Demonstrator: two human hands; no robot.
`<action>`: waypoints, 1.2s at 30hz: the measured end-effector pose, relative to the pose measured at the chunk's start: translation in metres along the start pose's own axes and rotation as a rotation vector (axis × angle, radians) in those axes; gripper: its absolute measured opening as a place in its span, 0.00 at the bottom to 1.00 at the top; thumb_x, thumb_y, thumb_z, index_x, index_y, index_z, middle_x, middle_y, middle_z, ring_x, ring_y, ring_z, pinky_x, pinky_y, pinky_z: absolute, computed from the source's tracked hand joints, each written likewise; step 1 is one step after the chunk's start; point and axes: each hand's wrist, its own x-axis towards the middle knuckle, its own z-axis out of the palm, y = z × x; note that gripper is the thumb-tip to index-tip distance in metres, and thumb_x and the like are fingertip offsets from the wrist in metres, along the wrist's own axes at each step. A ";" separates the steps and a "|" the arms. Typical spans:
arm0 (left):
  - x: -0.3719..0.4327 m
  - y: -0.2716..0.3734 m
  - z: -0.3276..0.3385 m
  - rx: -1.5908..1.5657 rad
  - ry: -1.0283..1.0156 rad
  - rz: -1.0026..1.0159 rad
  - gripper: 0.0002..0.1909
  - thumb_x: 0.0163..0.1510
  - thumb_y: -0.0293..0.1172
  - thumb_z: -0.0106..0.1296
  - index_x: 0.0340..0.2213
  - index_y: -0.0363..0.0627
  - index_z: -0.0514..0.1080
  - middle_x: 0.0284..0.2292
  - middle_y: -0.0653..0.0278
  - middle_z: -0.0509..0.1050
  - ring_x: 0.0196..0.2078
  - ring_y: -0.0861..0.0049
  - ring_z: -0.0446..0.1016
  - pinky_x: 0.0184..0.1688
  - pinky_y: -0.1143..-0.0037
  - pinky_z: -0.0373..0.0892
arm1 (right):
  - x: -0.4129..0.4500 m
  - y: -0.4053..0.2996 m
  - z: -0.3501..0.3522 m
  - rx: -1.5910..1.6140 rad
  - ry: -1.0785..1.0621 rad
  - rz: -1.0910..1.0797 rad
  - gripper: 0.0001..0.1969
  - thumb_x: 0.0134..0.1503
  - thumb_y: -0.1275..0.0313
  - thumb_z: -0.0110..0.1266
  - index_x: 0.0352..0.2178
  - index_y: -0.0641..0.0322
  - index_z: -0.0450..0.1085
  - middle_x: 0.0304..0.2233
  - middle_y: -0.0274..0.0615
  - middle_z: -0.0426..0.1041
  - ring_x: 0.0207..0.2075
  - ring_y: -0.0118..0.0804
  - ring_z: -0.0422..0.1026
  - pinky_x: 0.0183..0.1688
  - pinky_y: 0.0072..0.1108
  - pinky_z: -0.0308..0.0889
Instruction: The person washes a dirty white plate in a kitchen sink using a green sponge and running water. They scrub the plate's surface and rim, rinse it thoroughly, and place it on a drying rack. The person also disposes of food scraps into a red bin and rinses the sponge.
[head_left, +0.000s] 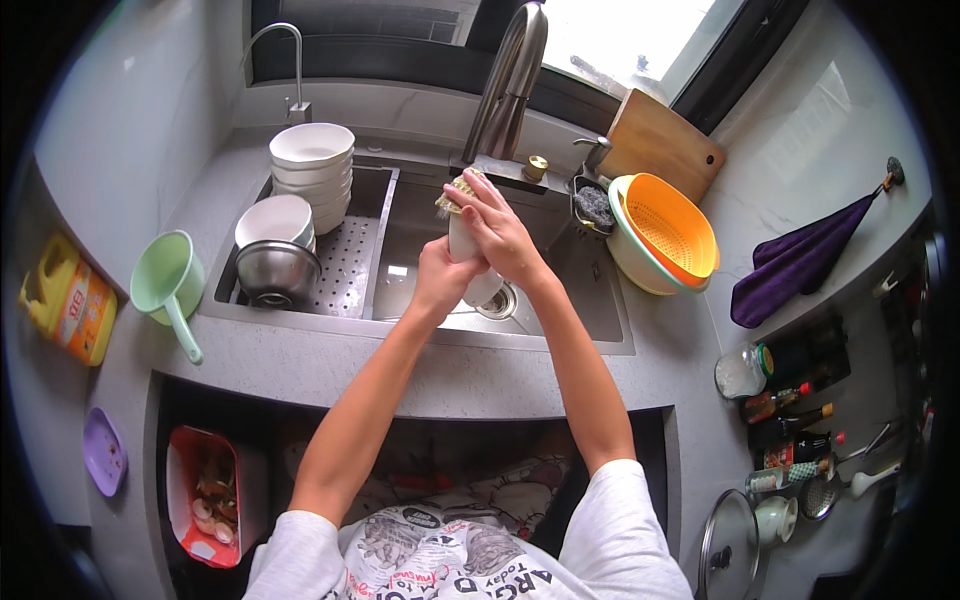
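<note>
Over the sink's right basin (420, 300), my left hand (442, 274) grips a long white cylindrical object (484, 289), perhaps a bottle or cup, around its middle. My right hand (499, 229) lies against its upper part, fingers pressing a yellowish mesh scrubber (460, 193) to its far end. The object is tilted, its near end above the metal drain (499, 304). The faucet (510, 97) arches behind my hands. White bowls (312, 169) stand stacked on a perforated drainer tray (349, 262), near another white bowl (274, 219) and a steel bowl (277, 271).
Right of the sink are an orange colander (667, 225) in a pale green basin (637, 266), a cutting board (660, 146) and a steel-wool holder (592, 206). A green ladle (166, 277) and yellow detergent jug (71, 300) stand left. A waste bin (251, 495) sits below.
</note>
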 end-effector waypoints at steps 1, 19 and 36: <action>-0.001 0.001 0.001 -0.013 0.008 -0.014 0.12 0.48 0.23 0.59 0.36 0.31 0.75 0.31 0.62 0.79 0.32 0.80 0.77 0.37 0.78 0.73 | -0.004 0.001 0.001 -0.024 0.024 -0.023 0.22 0.68 0.58 0.38 0.54 0.57 0.69 0.61 0.51 0.62 0.65 0.44 0.55 0.65 0.23 0.47; 0.027 -0.005 -0.031 -0.435 0.274 -0.339 0.21 0.47 0.25 0.60 0.44 0.40 0.70 0.38 0.63 0.77 0.41 0.75 0.76 0.44 0.75 0.72 | 0.015 0.118 -0.007 -0.477 -0.026 0.428 0.16 0.51 0.75 0.50 0.43 0.64 0.70 0.42 0.61 0.72 0.45 0.60 0.72 0.48 0.42 0.69; 0.035 -0.013 -0.013 -0.396 0.256 -0.471 0.23 0.56 0.35 0.58 0.50 0.38 0.67 0.45 0.62 0.74 0.46 0.76 0.73 0.48 0.74 0.70 | 0.135 0.240 -0.043 -1.137 -0.275 0.826 0.14 0.59 0.61 0.48 0.39 0.50 0.80 0.41 0.36 0.80 0.43 0.39 0.79 0.37 0.33 0.75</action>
